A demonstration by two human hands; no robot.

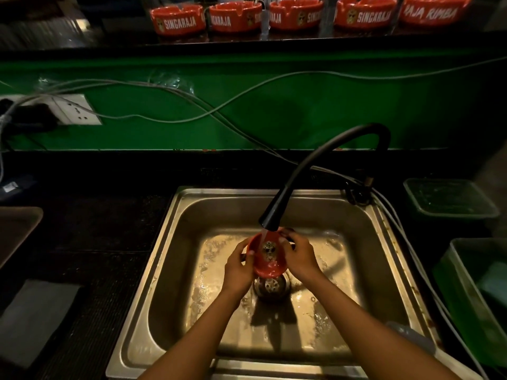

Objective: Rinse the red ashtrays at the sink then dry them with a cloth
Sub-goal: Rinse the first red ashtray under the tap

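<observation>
A red ashtray [267, 256] with a skull mark inside is tilted under the running water of the black tap [270, 218], above the drain of the steel sink [378, 259]. My left hand [238, 266] grips its left rim and my right hand [299, 255] grips its right rim. Several more red ashtrays [178, 20] stand in a row on the dark shelf at the top. A grey cloth [35, 319] lies flat on the counter at the lower left.
Green bins [450, 198] stand to the right of the sink. Loose cables [192, 105] and a wall socket [74, 109] run along the green wall. A dark tray [16, 231] sits at the left edge. A pale sponge-like object [411, 335] rests on the sink's right rim.
</observation>
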